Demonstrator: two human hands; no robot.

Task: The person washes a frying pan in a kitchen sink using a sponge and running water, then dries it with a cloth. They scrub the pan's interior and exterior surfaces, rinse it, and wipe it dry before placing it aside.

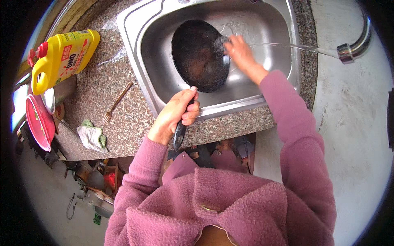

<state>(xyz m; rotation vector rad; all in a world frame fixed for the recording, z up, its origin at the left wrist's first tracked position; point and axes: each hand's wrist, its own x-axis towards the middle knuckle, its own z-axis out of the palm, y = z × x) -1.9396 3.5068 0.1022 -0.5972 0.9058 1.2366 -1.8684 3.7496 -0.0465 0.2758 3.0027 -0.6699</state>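
A dark frying pan (197, 58) is tilted inside the stainless steel sink (261, 70), its wet inner face towards me. My left hand (177, 113) is closed around the pan's black handle (179, 135), over the sink's front rim. At the pan's right edge, my right hand (241, 55) has its fingers on a greyish mesh scourer (220, 43), slightly blurred, which looks like steel wool. From the metal faucet (347, 53) on the right, a thin stream of water (295, 46) runs towards my right hand.
Left of the sink, the granite countertop (123, 132) holds a fork (117, 103), a crumpled cloth (91, 135) and a yellow OMO jug (66, 58). Beside the jug are a metal pot (66, 90) and a pink plastic basin (40, 123). Below the counter are assorted items (103, 181).
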